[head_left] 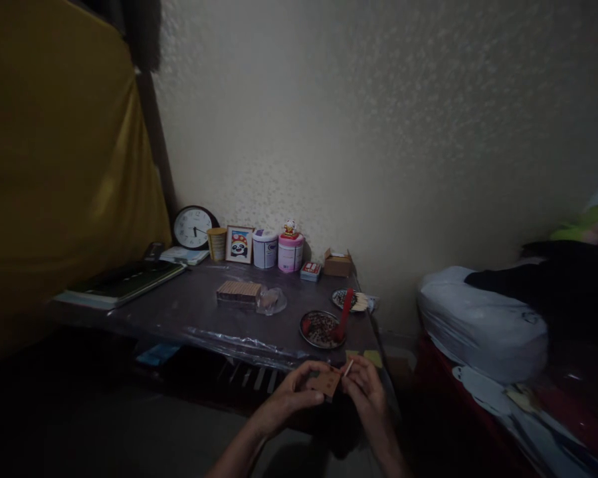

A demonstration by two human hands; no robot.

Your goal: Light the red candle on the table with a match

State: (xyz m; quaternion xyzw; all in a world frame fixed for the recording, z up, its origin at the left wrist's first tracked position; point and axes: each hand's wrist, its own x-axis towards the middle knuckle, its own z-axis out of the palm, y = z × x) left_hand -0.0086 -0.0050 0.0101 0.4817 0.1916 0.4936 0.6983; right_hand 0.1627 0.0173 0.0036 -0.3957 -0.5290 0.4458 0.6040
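Holding a small brown card (325, 383) before the near edge of the table (194, 312), we pinch it in the fingers of our left hand (292, 393), thumb on top. Our right hand (365, 388) touches the card's right edge, its fingers closed on a thin pale stick (347, 368) that points up and right. Just beyond on the table sits a round dish (321, 329) with a red spoon (345, 312).

We note both forearms cut off by the bottom edge, contents of the round dish (321, 329) too small to identify, space under the desk (189, 312) lost in darkness, jar labels unreadable.
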